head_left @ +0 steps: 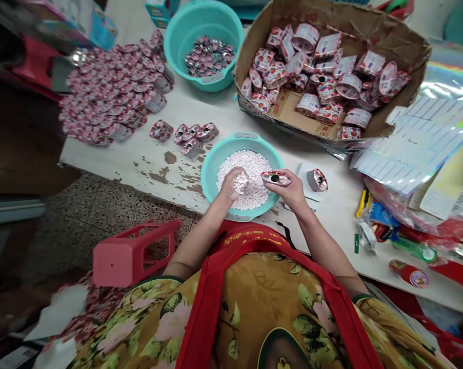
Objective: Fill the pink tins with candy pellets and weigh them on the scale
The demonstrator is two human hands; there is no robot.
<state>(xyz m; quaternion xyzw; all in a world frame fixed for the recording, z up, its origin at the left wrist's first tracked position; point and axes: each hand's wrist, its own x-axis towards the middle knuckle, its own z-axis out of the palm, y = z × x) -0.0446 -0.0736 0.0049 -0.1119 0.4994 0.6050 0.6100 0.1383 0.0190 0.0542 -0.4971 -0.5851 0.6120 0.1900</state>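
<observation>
My left hand (231, 185) is cupped around a small heap of white pellets (241, 182), over the left part of a teal basin (209, 177) that holds many more of them. My right hand (290, 189) grips a small oval tin (276, 178) by its right end, above the basin's right side. The tin's patterned top faces up and has a dark round opening in it. Just right of my right hand, another tin (317, 180) rests on a small white sheet.
Behind stand a teal bowl (204, 84) of metal caps and a cardboard box (285, 120) of tins. A large pile of tins (108, 92) covers the left table; several more lie nearby. Papers (411, 138) and a cutter (363, 203) are at right, a red stool (114, 261) lower left.
</observation>
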